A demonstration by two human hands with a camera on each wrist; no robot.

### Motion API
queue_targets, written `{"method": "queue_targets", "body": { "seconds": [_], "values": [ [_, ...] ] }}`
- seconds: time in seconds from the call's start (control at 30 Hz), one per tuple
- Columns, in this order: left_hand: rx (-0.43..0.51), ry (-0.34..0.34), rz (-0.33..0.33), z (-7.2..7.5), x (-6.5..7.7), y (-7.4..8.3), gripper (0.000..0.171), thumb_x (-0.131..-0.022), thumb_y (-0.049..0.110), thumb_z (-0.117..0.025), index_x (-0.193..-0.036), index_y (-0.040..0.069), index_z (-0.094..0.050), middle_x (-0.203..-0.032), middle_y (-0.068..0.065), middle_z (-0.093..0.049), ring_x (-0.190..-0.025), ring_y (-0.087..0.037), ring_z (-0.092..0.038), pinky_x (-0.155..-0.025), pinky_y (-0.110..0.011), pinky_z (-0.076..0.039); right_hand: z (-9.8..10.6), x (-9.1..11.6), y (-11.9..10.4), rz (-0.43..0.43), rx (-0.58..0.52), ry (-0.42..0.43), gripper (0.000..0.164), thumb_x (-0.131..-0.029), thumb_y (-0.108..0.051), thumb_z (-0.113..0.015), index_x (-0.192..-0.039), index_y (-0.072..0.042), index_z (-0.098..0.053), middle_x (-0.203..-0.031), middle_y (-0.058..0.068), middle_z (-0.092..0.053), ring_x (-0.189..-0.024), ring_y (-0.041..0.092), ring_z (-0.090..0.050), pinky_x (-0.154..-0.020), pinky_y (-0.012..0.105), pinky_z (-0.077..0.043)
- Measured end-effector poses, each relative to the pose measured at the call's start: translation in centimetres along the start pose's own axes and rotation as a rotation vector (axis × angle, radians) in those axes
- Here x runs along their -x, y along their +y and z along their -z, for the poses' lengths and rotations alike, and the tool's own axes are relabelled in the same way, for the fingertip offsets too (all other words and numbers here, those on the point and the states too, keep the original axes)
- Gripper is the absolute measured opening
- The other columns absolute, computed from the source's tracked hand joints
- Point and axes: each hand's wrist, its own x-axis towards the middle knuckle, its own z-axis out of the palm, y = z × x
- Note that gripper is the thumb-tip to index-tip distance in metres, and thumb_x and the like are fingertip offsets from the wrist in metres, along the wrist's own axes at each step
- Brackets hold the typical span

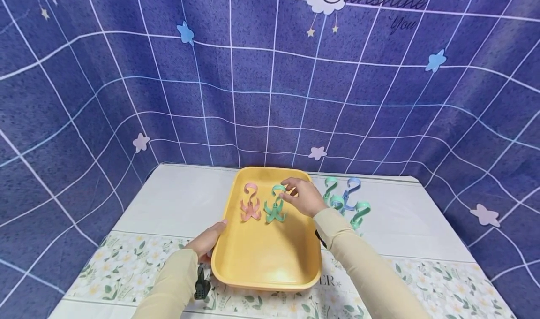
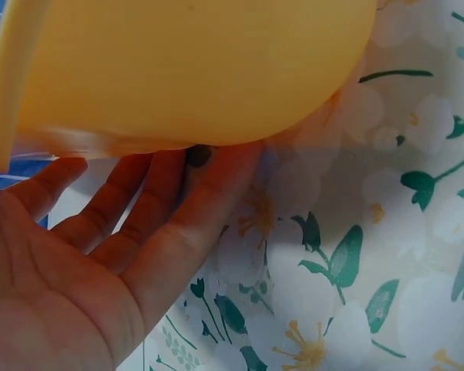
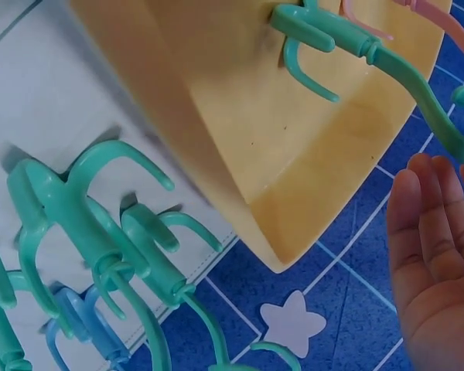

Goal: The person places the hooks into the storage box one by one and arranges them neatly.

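Note:
A yellow tray (image 1: 270, 262) lies lengthwise on the table. My left hand (image 1: 207, 240) holds its left side, thumb at the rim and fingers (image 2: 166, 185) reaching beneath it in the left wrist view. Inside the tray, a pink claw hook hanger (image 1: 251, 208) stands beside a green claw hook hanger (image 1: 275, 211), both on splayed prongs. My right hand (image 1: 304, 196) is at the curved top of the green one. Its thumb and forefinger are apart around the hook's tip; in the right wrist view its other fingers (image 3: 425, 224) extend loosely. Whether the hand touches the hook is hard to tell.
Right of the tray stand several more claw hook hangers, among them a green one (image 1: 360, 213) and a blue one (image 1: 347, 194). The table (image 1: 185, 192) has a white cover with a floral band (image 1: 126, 258). A blue gridded curtain (image 1: 253, 65) hangs behind and at both sides.

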Motion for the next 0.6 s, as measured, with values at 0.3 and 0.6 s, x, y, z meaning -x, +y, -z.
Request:
{"method": "queue_targets", "body": {
  "seconds": [0.3, 0.6],
  "values": [
    [-0.008, -0.007, -0.007, 0.1, -0.1, -0.1, 0.06, -0.111, 0.047, -0.028, -0.145, -0.001, -0.04, -0.105, -0.018, -0.065, -0.086, -0.027, -0.067, -0.071, -0.047, -0.059, 0.4, 0.3, 0.5, 0.013, 0.007, 0.006, 0.033, -0.095, -0.02, -0.075, -0.126, -0.009, -0.069, -0.107, 0.009, -0.073, -0.09, 0.022, -0.069, -0.082, 0.04, -0.056],
    [0.005, -0.015, -0.008, 0.2, -0.3, -0.4, 0.061, -0.11, 0.048, -0.029, -0.144, -0.001, -0.042, -0.105, -0.017, -0.066, -0.085, -0.026, -0.068, -0.07, -0.046, -0.059, 1.1, 0.6, 0.5, 0.059, -0.001, 0.031, 0.036, -0.093, -0.02, -0.077, -0.126, -0.008, -0.069, -0.108, 0.009, -0.073, -0.092, 0.023, -0.07, -0.082, 0.04, -0.056]
  ]
}}
